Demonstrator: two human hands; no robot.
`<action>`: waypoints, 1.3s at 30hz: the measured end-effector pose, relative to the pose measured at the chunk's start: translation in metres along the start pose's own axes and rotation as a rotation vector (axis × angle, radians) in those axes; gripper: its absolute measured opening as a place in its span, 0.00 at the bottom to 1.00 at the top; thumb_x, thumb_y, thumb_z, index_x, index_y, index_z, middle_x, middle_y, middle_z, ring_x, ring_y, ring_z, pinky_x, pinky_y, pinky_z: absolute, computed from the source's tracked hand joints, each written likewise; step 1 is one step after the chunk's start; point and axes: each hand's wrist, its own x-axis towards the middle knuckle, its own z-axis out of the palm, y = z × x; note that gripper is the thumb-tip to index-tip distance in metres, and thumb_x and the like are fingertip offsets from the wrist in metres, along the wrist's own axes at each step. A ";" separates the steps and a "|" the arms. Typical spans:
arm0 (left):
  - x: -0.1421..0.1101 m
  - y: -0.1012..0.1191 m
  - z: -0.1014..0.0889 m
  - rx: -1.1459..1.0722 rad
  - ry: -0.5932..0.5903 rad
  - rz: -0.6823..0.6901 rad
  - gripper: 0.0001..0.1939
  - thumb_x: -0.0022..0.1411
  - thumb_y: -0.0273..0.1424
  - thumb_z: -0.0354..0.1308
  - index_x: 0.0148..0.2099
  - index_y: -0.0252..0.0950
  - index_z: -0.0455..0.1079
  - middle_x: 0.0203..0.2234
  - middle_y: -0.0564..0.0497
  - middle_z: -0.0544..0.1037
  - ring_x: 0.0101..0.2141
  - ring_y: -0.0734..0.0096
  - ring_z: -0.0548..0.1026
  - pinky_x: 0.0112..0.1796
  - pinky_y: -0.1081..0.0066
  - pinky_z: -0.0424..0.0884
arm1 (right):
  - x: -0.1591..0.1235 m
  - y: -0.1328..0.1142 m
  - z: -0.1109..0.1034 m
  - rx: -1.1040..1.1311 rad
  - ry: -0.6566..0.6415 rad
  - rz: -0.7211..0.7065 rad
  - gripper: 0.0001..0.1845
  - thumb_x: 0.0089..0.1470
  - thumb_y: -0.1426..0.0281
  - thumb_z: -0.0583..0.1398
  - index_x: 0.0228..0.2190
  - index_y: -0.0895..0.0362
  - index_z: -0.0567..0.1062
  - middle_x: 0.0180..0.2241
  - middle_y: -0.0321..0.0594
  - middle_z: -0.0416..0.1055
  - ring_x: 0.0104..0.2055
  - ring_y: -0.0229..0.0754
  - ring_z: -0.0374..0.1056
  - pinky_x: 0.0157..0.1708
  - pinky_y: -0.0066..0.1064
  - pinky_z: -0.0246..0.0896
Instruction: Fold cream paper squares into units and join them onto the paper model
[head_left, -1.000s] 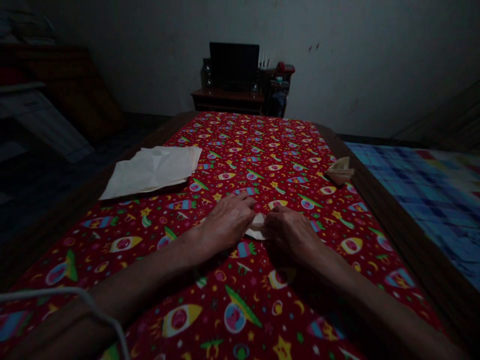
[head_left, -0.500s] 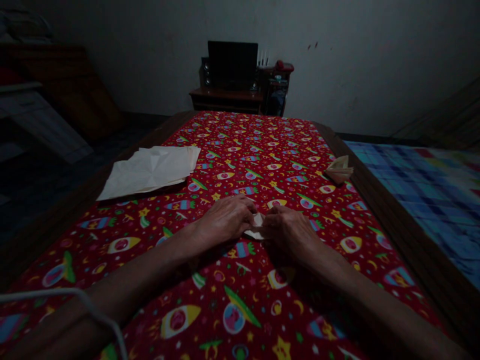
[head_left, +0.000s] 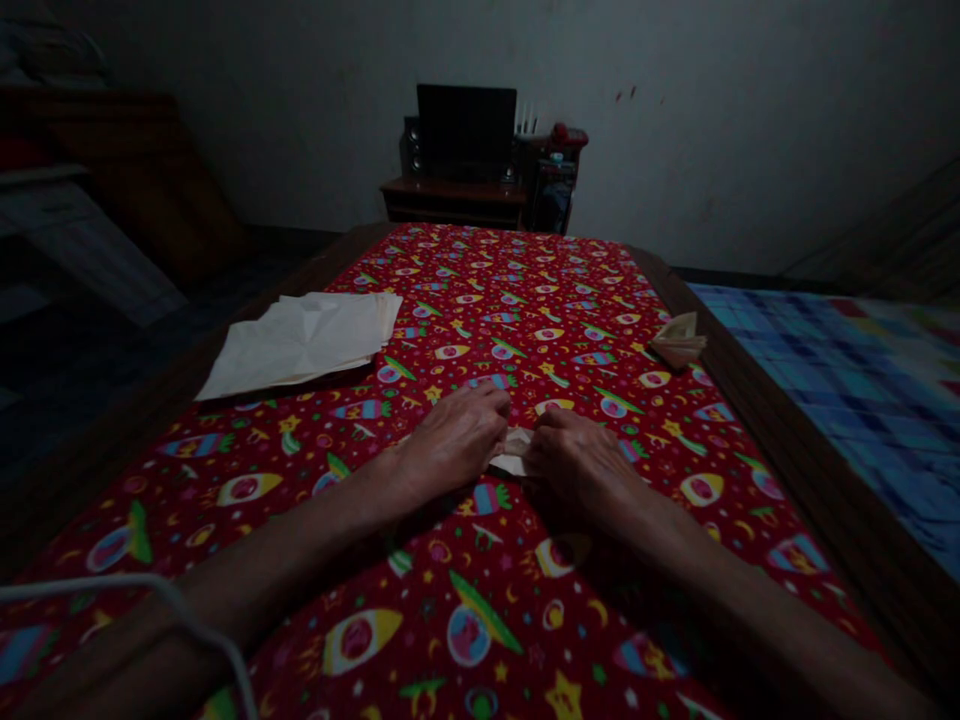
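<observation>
A small folded piece of pale paper (head_left: 514,455) lies low over the red patterned cloth, between my two hands. Its left end is pinched in the curled fingers of my left hand (head_left: 461,430). My right hand (head_left: 581,455) grips the other end, fingers bent over it. Much of the paper is hidden beneath the hands; only a short middle strip with a crease shows. At the left lies a stack of creased pale paper sheets (head_left: 304,340). A folded paper piece (head_left: 679,342) stands near the table's right edge.
The red cloth (head_left: 487,330) with rockets and stars covers the wooden table. A white cable (head_left: 180,610) crosses my left forearm. Beyond the far end are a monitor (head_left: 466,130) and speakers on a desk. A blue checked sheet (head_left: 810,360) spreads at the right.
My left hand has shifted slightly at the paper, and the strip showing between the hands looks flatter, with a changed fold. The sheets and the folded piece have stayed put.
</observation>
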 end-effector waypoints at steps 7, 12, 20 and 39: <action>-0.002 0.007 -0.011 0.069 -0.048 0.029 0.09 0.62 0.26 0.49 0.31 0.34 0.68 0.35 0.47 0.70 0.41 0.63 0.67 0.41 0.65 0.63 | -0.020 0.012 0.005 -0.039 0.064 -0.141 0.13 0.56 0.74 0.52 0.44 0.56 0.66 0.46 0.49 0.65 0.47 0.47 0.60 0.42 0.37 0.56; -0.006 0.004 -0.003 0.088 -0.052 0.057 0.05 0.60 0.25 0.51 0.34 0.34 0.68 0.40 0.46 0.70 0.48 0.60 0.64 0.48 0.61 0.60 | -0.026 0.005 -0.001 -0.071 0.083 -0.134 0.16 0.57 0.76 0.50 0.47 0.57 0.63 0.50 0.51 0.63 0.54 0.50 0.57 0.49 0.43 0.55; -0.004 0.002 -0.002 0.069 -0.074 0.081 0.04 0.59 0.24 0.53 0.35 0.34 0.69 0.38 0.46 0.71 0.47 0.62 0.65 0.49 0.63 0.60 | -0.032 -0.004 -0.003 -0.099 0.173 -0.198 0.21 0.57 0.79 0.47 0.51 0.58 0.61 0.53 0.52 0.61 0.60 0.50 0.51 0.53 0.46 0.54; -0.005 -0.007 -0.003 -0.190 -0.027 0.031 0.08 0.60 0.27 0.52 0.33 0.34 0.72 0.38 0.46 0.74 0.43 0.68 0.71 0.45 0.70 0.67 | -0.012 0.000 -0.007 -0.065 0.109 -0.144 0.16 0.56 0.70 0.54 0.48 0.51 0.68 0.47 0.46 0.64 0.45 0.45 0.60 0.39 0.35 0.56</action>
